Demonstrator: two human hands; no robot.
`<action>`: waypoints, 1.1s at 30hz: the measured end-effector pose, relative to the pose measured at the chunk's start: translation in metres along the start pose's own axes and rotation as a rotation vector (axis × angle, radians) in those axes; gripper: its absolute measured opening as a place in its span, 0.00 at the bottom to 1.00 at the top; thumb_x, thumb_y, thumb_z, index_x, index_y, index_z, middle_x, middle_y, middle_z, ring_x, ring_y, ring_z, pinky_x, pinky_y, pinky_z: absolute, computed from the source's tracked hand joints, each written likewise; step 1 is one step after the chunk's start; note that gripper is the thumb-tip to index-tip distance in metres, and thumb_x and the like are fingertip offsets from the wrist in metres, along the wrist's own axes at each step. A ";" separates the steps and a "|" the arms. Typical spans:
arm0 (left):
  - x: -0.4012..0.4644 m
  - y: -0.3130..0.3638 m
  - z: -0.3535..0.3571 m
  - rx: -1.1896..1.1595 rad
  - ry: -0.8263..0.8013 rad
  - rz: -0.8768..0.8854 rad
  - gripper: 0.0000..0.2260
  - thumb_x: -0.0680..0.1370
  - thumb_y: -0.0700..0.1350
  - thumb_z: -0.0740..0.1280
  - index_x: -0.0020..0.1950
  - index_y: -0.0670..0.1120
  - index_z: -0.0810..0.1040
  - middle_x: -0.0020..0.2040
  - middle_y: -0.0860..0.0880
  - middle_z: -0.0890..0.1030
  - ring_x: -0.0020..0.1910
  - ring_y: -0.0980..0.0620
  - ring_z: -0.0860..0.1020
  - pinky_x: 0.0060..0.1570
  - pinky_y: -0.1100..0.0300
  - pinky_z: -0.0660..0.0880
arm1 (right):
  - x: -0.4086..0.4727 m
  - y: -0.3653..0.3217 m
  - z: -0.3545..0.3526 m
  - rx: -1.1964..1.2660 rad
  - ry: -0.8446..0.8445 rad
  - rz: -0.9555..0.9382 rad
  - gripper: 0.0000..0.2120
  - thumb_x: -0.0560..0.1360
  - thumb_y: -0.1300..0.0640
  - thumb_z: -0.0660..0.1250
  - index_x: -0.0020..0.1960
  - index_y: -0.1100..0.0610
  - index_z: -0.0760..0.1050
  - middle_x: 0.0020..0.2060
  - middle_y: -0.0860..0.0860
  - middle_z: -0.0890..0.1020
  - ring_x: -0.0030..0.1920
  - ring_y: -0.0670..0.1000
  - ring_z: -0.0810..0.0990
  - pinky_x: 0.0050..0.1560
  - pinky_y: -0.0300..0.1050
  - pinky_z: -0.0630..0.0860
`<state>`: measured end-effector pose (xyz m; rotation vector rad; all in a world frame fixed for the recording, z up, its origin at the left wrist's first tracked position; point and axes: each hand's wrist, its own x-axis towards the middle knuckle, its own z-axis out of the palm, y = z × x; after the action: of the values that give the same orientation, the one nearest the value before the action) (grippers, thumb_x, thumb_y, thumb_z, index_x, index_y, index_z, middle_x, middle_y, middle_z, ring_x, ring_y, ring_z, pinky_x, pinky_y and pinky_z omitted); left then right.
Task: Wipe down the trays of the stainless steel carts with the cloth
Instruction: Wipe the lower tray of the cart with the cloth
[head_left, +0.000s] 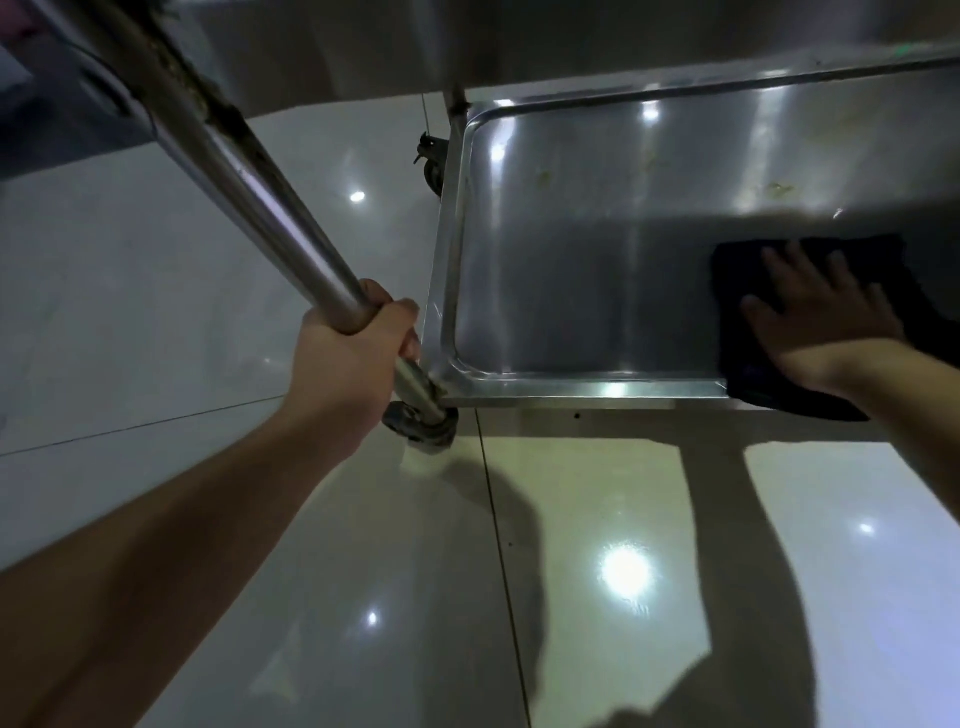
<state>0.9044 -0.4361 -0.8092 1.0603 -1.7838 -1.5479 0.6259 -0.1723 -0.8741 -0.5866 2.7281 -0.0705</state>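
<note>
step: wiping bottom tray (597, 270) | right hand (815, 312) flat, open, pressing cloth (878, 270) near front edge | left hand (353, 353) closed around post (270, 208) | next: likely sweep toward stains (779, 189) by back edge

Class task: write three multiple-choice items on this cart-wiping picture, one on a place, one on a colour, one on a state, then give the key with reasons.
1. Where does the dark cloth lie?
A. on the floor
B. in the bottom steel tray, at its near right
C. over the post

2. What colour is the cloth?
A. white
B. yellow
C. black

3. How is the left hand?
A. closed around the steel cart post
B. flat on the tray
C. hanging free

Key: B, the right hand presses it flat there; C, it looks black against the metal; A, the fingers wrap the post.
</note>
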 end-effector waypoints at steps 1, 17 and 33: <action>0.000 0.000 0.000 0.001 0.003 -0.001 0.12 0.76 0.40 0.69 0.34 0.48 0.71 0.29 0.47 0.74 0.37 0.44 0.76 0.43 0.49 0.74 | -0.001 -0.004 0.001 0.005 -0.004 0.022 0.32 0.84 0.37 0.47 0.84 0.43 0.41 0.82 0.41 0.39 0.82 0.53 0.38 0.81 0.59 0.41; -0.001 0.006 -0.014 0.110 -0.104 -0.015 0.15 0.77 0.42 0.71 0.31 0.53 0.78 0.31 0.50 0.79 0.41 0.42 0.81 0.60 0.38 0.79 | -0.053 -0.102 0.021 -0.177 -0.129 -0.641 0.29 0.84 0.38 0.43 0.82 0.40 0.37 0.81 0.38 0.38 0.81 0.46 0.34 0.80 0.53 0.37; -0.042 -0.023 -0.030 0.858 -0.353 -0.409 0.17 0.76 0.56 0.76 0.52 0.45 0.77 0.45 0.48 0.81 0.40 0.51 0.79 0.41 0.55 0.77 | -0.039 0.059 -0.008 -0.190 -0.060 -0.447 0.29 0.82 0.37 0.40 0.81 0.38 0.36 0.80 0.36 0.37 0.81 0.44 0.35 0.81 0.50 0.39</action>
<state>0.9563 -0.4181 -0.8217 1.7008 -2.7291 -1.2180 0.6334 -0.1033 -0.8609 -1.2218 2.5110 0.0971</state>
